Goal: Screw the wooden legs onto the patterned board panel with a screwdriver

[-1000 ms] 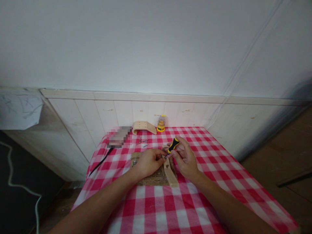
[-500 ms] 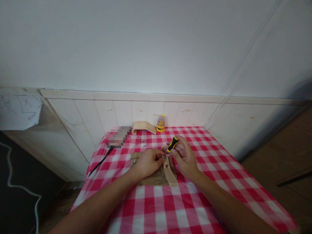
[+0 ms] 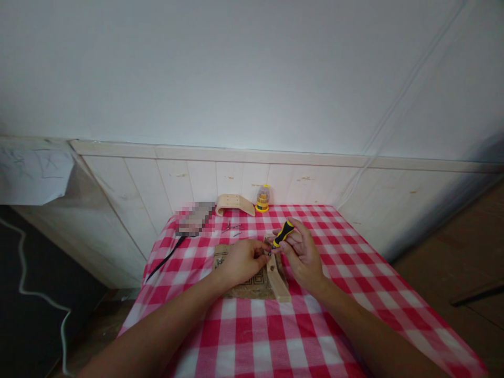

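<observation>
My right hand [image 3: 305,260] is closed on a screwdriver [image 3: 283,234] with a black and yellow handle, tilted with its tip end down to the left. Below that tip lies an angled pale wooden piece [image 3: 279,283] with a dark hole in it. My left hand [image 3: 244,262] has its fingers pinched by the screwdriver's tip, over the wood. A small shiny bit of metal shows there, too small to name. Under the wood and my left hand is a flat brown printed sheet [image 3: 258,291].
A bent wooden board [image 3: 235,202] with small holes stands at the back, beside a yellow-based clear container [image 3: 263,199]. Several screws [image 3: 233,227] lie before them. A pixelated object with a black strap [image 3: 167,258] is at the left. The checkered tablecloth [image 3: 252,336] covers the table.
The whole view has shifted slightly, so things appear a little further right. Both hands and the screwdriver keep nearly the same pose over the wooden piece.
</observation>
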Tool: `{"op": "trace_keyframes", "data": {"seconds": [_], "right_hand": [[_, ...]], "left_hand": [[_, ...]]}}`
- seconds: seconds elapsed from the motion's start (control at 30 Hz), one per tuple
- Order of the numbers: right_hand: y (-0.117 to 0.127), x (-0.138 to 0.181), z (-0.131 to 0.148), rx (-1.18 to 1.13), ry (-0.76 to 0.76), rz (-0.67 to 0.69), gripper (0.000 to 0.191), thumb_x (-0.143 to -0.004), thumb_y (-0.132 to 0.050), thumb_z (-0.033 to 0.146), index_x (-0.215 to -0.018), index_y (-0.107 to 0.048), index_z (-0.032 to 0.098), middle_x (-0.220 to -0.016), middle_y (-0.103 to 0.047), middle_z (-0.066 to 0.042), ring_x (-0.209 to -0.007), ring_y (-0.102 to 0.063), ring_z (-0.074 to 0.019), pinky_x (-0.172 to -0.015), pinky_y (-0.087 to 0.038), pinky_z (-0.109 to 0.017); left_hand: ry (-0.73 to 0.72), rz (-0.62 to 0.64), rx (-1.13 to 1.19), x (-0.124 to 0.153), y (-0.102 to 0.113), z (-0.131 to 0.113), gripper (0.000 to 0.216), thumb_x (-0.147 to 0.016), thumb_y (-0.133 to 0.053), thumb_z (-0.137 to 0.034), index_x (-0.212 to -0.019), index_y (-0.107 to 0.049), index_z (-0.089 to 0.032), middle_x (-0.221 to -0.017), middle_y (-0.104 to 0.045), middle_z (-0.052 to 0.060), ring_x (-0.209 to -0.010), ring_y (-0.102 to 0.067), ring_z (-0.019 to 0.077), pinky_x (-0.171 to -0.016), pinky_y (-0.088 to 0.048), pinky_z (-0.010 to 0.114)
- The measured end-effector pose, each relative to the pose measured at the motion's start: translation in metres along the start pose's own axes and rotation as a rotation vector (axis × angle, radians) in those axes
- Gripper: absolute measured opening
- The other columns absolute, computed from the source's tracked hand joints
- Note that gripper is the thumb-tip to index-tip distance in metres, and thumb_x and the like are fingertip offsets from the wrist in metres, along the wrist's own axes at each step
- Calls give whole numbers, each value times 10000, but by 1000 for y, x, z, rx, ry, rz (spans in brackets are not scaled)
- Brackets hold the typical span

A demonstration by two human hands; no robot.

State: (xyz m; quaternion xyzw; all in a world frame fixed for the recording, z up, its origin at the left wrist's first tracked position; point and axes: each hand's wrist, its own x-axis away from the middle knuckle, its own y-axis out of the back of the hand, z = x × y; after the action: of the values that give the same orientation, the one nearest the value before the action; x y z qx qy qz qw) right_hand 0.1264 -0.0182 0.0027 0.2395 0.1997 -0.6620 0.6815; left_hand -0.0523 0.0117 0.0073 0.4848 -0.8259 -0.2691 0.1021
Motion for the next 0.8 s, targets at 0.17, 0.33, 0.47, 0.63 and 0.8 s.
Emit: {"op": "trace_keyframes", "data": {"seconds": [0.17, 0.33, 0.47, 0.63, 0.8], "right_hand": [[0, 0, -1, -2, 16, -1, 472, -989, -615, 336, -1423, -430, 339, -1136, -708, -93, -996, -755, -236, -775, -668, -387], [1, -1, -3, 1, 36, 4, 456, -1003, -594, 298, -1426, -433, 357, -1141, -714, -82, -998, -755, -220, -770, -668, -366], [2, -1, -4, 17, 42, 3, 450, -1004, -589, 303, -1424, -431, 343, -1142, -718, -85, -997, -753, -221, -774, -663, -370], [2, 0, -4, 31, 16, 5, 460, -995, -595, 329, -1425, -429, 327, -1150, -715, -93, -988, -751, -226, -771, -655, -378], [3, 0, -7, 98, 13, 1, 466, -971, -620, 304, -1410, -466, 327, -1153, -708, -85, -1009, -731, -223, -784, -635, -356]], "left_hand": [[-5, -9, -13, 0, 0, 0, 272, -843, -600, -259, -1033, -787, -206, -778, -760, 27, -708, -663, 202, -654, -480, 270], [-14, -10, -12, 0, 0, 0, 273, -848, -596, -269, -1023, -790, -191, -768, -759, 33, -700, -658, 202, -637, -474, 268], [-21, -13, -3, -1, 0, 1, 266, -844, -598, -272, -1010, -793, -203, -752, -752, 28, -705, -656, 207, -636, -473, 268], [-35, -24, 20, 1, -1, 2, 259, -843, -605, -271, -1012, -791, -210, -727, -733, 22, -647, -628, 191, -606, -445, 261], [-37, -36, 2, 2, -1, 2, 253, -841, -592, -268, -991, -784, -201, -671, -688, 3, -549, -544, 156, -539, -368, 248]]}}
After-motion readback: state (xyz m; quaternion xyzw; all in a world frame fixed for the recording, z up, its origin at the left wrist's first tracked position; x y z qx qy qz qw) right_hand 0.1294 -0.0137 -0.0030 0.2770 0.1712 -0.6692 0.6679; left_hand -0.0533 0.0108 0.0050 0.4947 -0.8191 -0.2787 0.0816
